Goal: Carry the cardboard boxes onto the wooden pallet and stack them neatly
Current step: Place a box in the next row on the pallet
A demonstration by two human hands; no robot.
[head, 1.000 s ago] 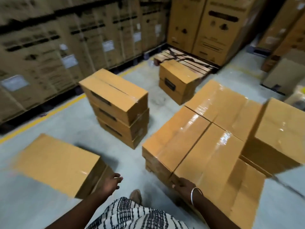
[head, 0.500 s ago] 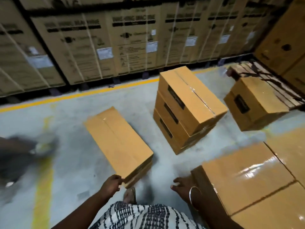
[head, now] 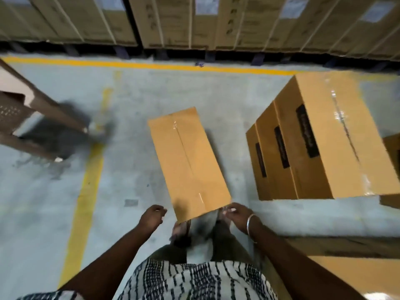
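Note:
A flat cardboard box [head: 189, 161] lies on the concrete floor straight ahead, its taped seam running away from me. My right hand [head: 237, 215], with a bangle on the wrist, has its fingers curled at the box's near right corner. My left hand [head: 152, 217] hangs loosely curled just left of the near edge, a small gap from the box, holding nothing. A stack of three like boxes [head: 318, 144] stands to the right. The wooden pallet is out of view.
A brown plastic chair [head: 32, 124] stands at the left, blurred. A row of tall cartons [head: 194, 20] lines the far wall behind a yellow floor line [head: 151, 66]. Another box top [head: 350, 276] sits at the bottom right, beside my leg.
My view has swung left and down, so the flat box now lies straight ahead. My right hand left the large taped box for the flat box's corner. My left hand came off that box.

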